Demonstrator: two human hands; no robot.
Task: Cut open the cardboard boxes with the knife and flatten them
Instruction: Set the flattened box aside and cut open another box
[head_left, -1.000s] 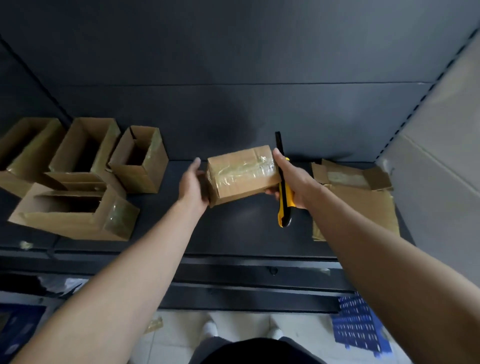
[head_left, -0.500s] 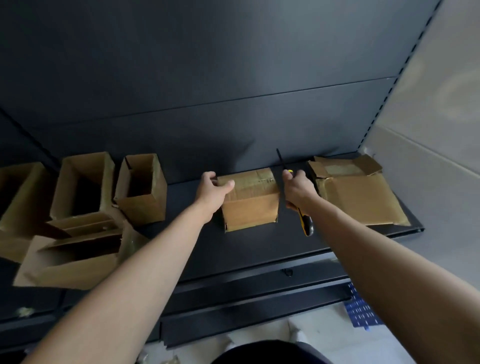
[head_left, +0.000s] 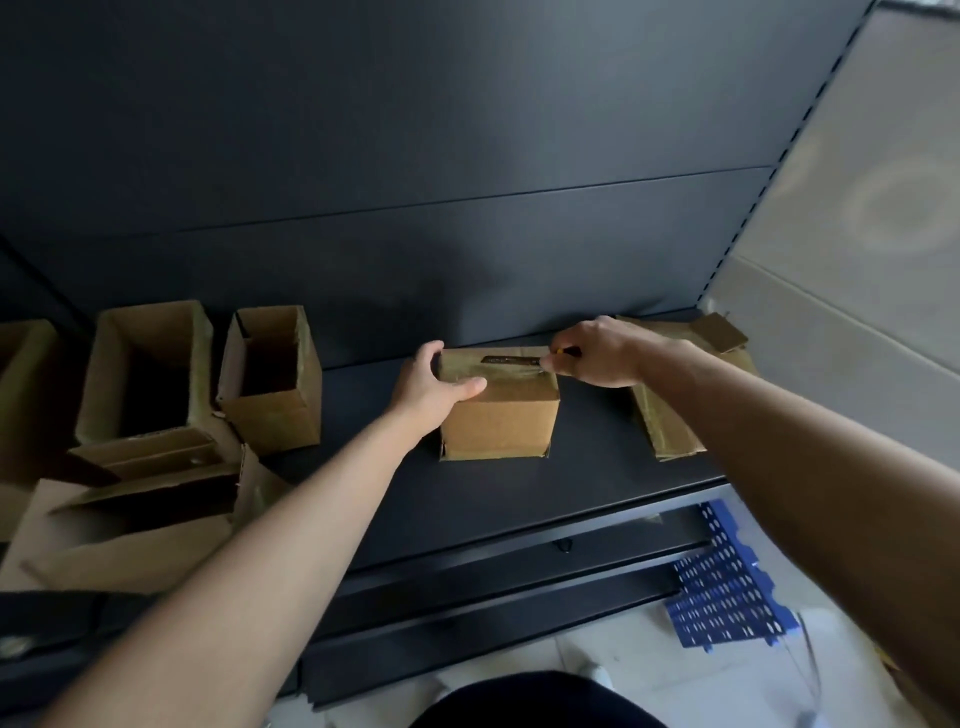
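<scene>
On a matte dark shelf (head_left: 519, 499), left hand (head_left: 431, 384) clasps taped cardboard box (head_left: 498, 421); right hand (head_left: 597, 353) curls its grip round slim knife (head_left: 511, 359).

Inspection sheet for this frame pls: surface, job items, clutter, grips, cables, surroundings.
surface: dark metal shelf, boxes on it.
job's things: taped brown cardboard box mid-shelf, closed; yellow-handled utility knife, blade along its taped top.
clutter: open-topped cardboard boxes left; flattened cardboard right.
grips: left hand holds the box's top-left corner; right hand grips the knife.
cables: nothing seen.
surroundings: dark back panel; blue perforated crate on floor.
</scene>
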